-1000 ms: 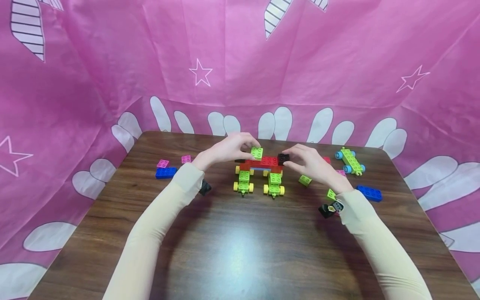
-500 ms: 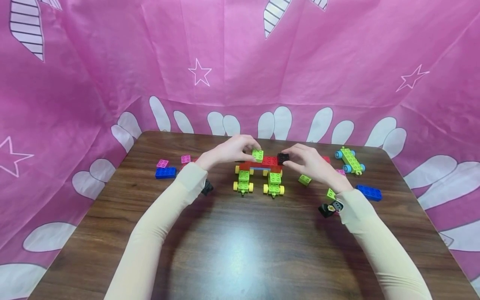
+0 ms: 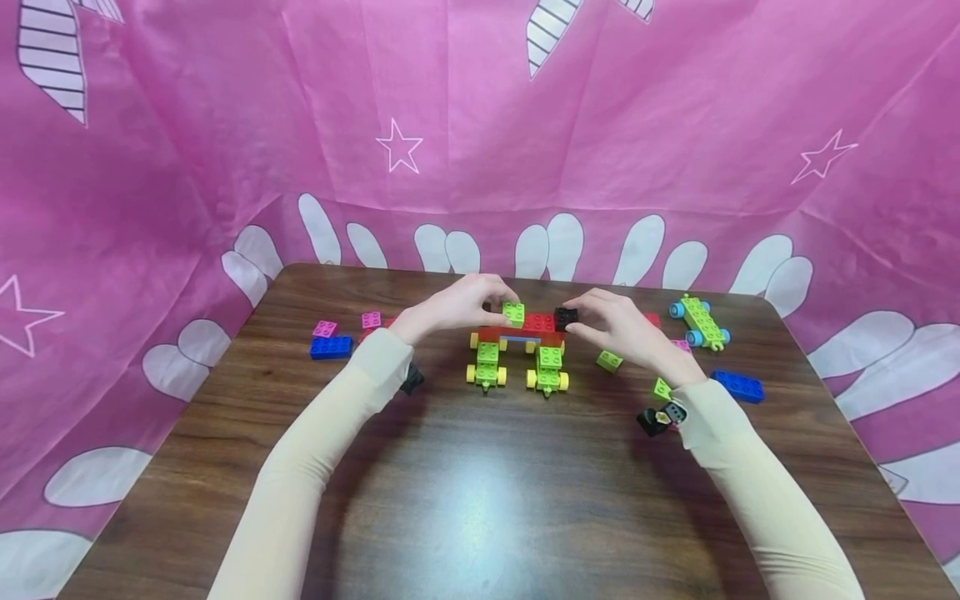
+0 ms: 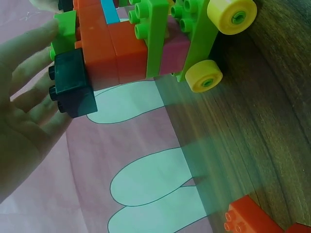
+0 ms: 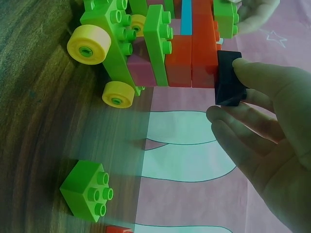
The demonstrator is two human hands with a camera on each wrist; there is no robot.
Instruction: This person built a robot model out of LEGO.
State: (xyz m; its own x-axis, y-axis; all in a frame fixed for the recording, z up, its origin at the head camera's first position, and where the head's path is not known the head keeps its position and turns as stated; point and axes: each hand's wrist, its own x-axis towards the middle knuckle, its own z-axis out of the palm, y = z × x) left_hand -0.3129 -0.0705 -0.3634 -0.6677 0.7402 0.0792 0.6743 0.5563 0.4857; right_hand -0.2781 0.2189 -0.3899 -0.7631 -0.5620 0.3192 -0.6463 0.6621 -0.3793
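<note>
In the head view my left hand pinches a lime green brick at the top of a red brick beam. Whether that brick is pressed fully onto the studs cannot be told. At the beam's right end my right hand pinches a black brick between thumb and fingers. Another black brick sits at the beam's left end, beside my left palm. The beam stands on stacked bricks over two lime wheel bases with yellow wheels.
A lime wheel base with blue wheels stands at the back right. Blue bricks lie on both sides, with pink bricks at left. A loose lime brick and a black figure-like piece lie near my right arm.
My left hand has come down slightly with the lime green brick, closer to the red beam. My right hand stays in place on the black brick.
</note>
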